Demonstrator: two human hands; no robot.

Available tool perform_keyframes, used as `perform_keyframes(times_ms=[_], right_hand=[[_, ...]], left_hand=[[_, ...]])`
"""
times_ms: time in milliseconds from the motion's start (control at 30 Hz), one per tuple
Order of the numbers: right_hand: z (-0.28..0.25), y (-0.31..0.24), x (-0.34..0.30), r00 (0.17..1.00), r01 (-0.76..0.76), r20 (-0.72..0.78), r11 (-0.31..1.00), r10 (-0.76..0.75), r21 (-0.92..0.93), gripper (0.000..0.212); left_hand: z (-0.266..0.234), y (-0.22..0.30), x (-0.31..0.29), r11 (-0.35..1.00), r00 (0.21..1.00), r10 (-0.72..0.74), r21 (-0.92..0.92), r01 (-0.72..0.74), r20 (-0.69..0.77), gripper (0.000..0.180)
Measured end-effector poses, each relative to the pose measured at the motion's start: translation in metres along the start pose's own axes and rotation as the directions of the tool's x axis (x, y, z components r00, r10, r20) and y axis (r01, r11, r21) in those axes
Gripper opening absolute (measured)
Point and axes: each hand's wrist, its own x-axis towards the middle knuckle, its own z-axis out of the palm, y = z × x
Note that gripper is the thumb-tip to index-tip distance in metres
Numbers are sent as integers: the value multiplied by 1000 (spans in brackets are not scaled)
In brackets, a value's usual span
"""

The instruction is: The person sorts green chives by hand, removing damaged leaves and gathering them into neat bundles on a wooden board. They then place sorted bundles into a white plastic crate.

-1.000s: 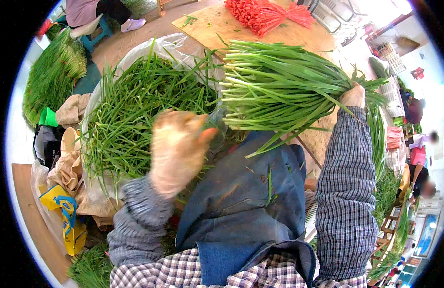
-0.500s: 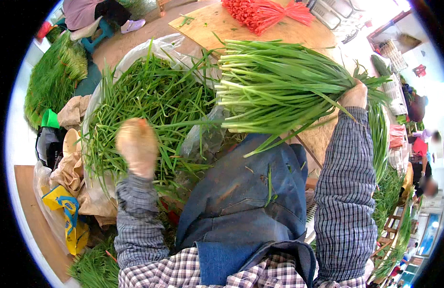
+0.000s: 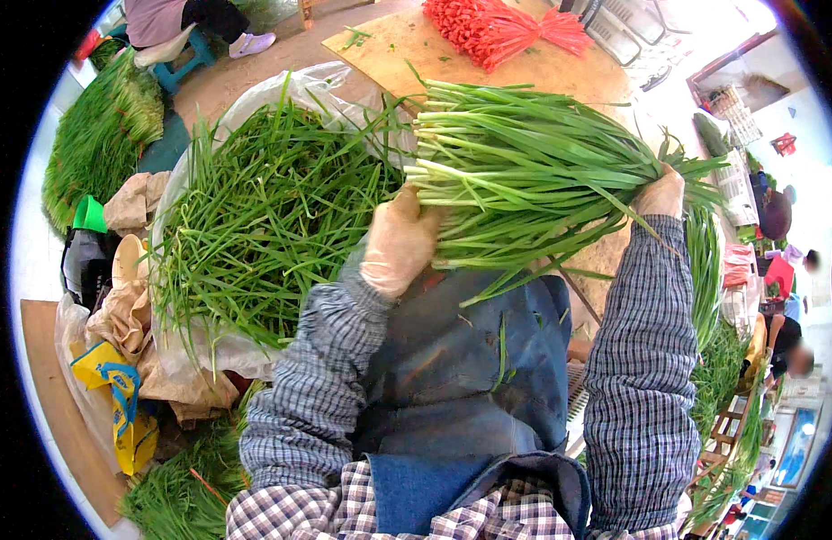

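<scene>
A thick bunch of garlic chives (image 3: 533,166) lies sideways in front of me, pale cut stems to the left and leaf tips to the right. My right hand (image 3: 661,193) is closed round its leafy end. At the stem end, my left hand (image 3: 400,241) is closed, thumb and fingers pinching at the lower pale stems; exactly which stalks it grips is partly hidden. Left of that hand, a large clear plastic bag (image 3: 290,90) is heaped with loose green leaves (image 3: 263,216). A few leaf scraps stick to the blue apron (image 3: 461,360) on my lap.
A wooden board (image 3: 380,54) ahead bears a bundle of red ties (image 3: 497,31). Bunched greens (image 3: 101,135) stand at the far left, near a seated person (image 3: 159,22). A yellow and blue bag (image 3: 119,405) lies at left. More chives (image 3: 704,279) hang beyond my right arm.
My left hand has swung right from over the bag of loose leaves to the stem ends of the bunch. The right hand keeps its hold, with the bunch slightly lower.
</scene>
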Motion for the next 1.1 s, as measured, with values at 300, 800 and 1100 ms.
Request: perform_keyframes(times_ms=[300,800,1100], right_hand=[[7,-19,-36,957,241,121,496,-263,-834,22],[8,-32,-34,943,258,163,327,-291,-909,30],[2,-29,-2,945,254,179,271,-272,-929,27]], left_hand=[[-199,-29,-31,203,940,204,951,232,-273,26],[-24,-5,-27,912,850,-153,-261,318,504,22],[-57,14,-65,992,993,-119,32,119,-7,10]])
